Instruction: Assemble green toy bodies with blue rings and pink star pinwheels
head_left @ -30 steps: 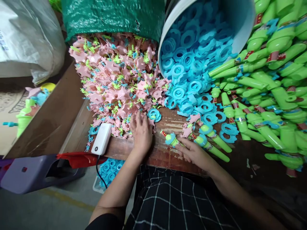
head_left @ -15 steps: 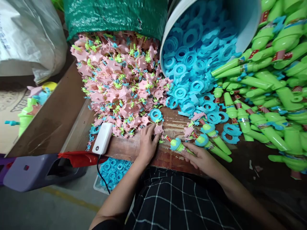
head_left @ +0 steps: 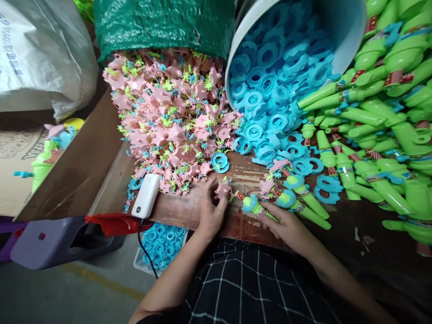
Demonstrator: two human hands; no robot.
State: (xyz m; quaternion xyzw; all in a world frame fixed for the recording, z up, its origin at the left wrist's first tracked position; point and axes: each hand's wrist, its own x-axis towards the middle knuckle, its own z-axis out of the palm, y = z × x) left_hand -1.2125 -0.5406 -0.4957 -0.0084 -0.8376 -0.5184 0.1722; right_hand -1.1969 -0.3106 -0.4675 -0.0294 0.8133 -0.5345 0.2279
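My left hand [head_left: 212, 209] curls around a pink star-shaped plastic piece [head_left: 222, 189] with small green and blue bits, thumb and fingers on its near side. In my right hand [head_left: 285, 221] is a green plastic toy tube [head_left: 253, 204] with a blue ring and a red dotted end; the hand covers its lower part. The red end points toward the pink piece, a small gap apart. Beyond the right hand lie two similar green tubes [head_left: 292, 204] with blue rings, pink pieces [head_left: 266, 186] near their red ends.
A pink pile [head_left: 175, 130] spills from a green sack [head_left: 162, 27]. Blue rings [head_left: 266, 117] spill from a tipped white bucket [head_left: 351, 36]. Many green tubes [head_left: 378, 121] are heaped at right. A white power bank [head_left: 146, 195] with a cable lies at the table edge [head_left: 182, 213].
My left hand has closed around the pink star-shaped piece and drawn it slightly nearer, tilting it. My right hand keeps its hold on the green tube, almost still.
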